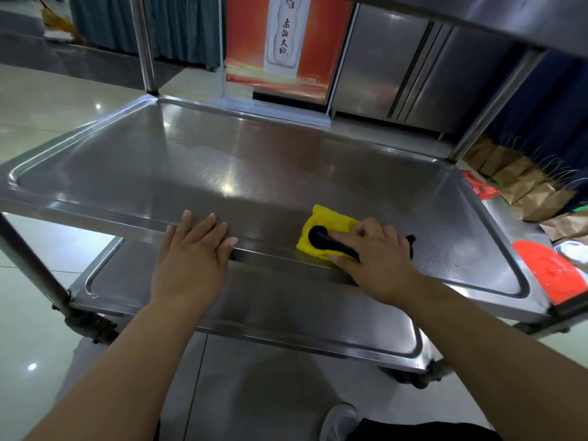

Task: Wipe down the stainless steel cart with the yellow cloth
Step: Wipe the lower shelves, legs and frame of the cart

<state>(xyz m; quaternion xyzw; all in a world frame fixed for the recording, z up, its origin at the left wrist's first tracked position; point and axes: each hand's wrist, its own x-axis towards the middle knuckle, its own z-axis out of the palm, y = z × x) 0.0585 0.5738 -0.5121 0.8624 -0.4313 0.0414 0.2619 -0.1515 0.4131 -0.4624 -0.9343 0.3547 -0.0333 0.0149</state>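
Stainless steel cart (222, 160), middle shelf filling most of the view, its raised rim running along the near edge. Yellow cloth (327, 222) lies folded on that shelf at the near edge, right of centre, a black patch or strap (cannot tell which) showing across its top

Right hand (375, 253) sits on the cloth, palm down, fingers curled over the black part and thumb pressed at the cloth's near edge; the hand covers the cloth's right half. Small water droplets bead on the shelf just right of this hand

Left hand (194, 246) lies flat on the near rim of the shelf, left of the cloth and apart from it, fingers straight and together, holding nothing

Lower shelf (286, 307) visible beneath both forearms, same steel, rim rounded at the corners. Upright post (144, 43) rises from the far left corner of the middle shelf; a second post slants up at the far right

Beyond the cart: red and white poster (286, 43) with dark characters, standing on the pale tiled floor (47, 106). Right of it, steel cabinet doors. At the far right, brown paper bags (521, 186) in a row, and nearer, a red lid or tray (547, 275) partly behind the cart's corner

A white shoe (339, 421) at the bottom edge
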